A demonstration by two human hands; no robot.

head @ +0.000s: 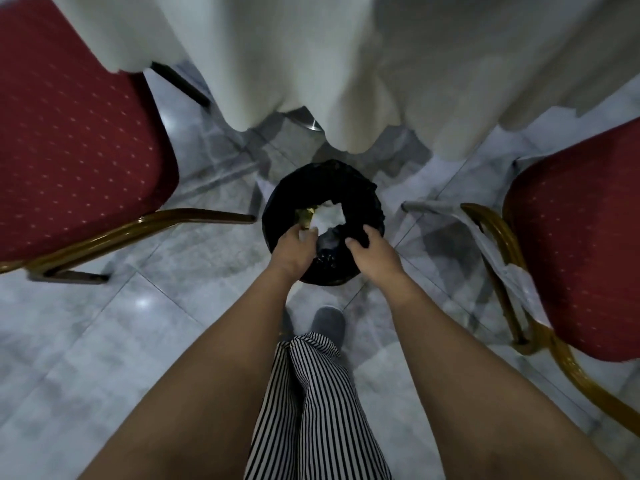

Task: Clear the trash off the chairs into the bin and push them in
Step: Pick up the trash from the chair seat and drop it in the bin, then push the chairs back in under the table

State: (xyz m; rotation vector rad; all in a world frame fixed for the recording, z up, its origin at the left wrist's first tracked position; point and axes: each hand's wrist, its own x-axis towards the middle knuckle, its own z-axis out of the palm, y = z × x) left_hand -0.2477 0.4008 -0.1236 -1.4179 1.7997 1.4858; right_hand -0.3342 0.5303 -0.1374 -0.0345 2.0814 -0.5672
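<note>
At far left stands the first red upholstered chair with a gold metal frame point(76, 143). Its visible seat area carries no trash, and it is pulled out from the table, whose white draped tablecloth point(311, 64) hangs across the top of the view.

My left hand point(294, 247) is over the near-left rim of the small round bin lined with a black plastic bag point(367, 202). Its fingers are curled narrowly toward the opening; something pale sits at the fingertips, but I cannot tell whether I am gripping it or only touching the liner. White crumpled paper point(329, 216) and a yellowish scrap point(306, 214) already lie inside the bin.

My right hand point(370, 251) rests on the near-right rim, fingers folded over the black liner in a narrow hold on the bag edge.

At right stands the second red upholstered chair with a gold frame point(581, 258), also clear of the table. A clear plastic wrapper point(498, 251) lies draped along its frame edge.

Governing relation: that wrapper lies to the right of both hands, its long axis running roughly along the chair's near edge, toward me. My right hand is the nearer, so I judge the next pickup belongs to it. Both chairs remain to be pushed in.
</note>
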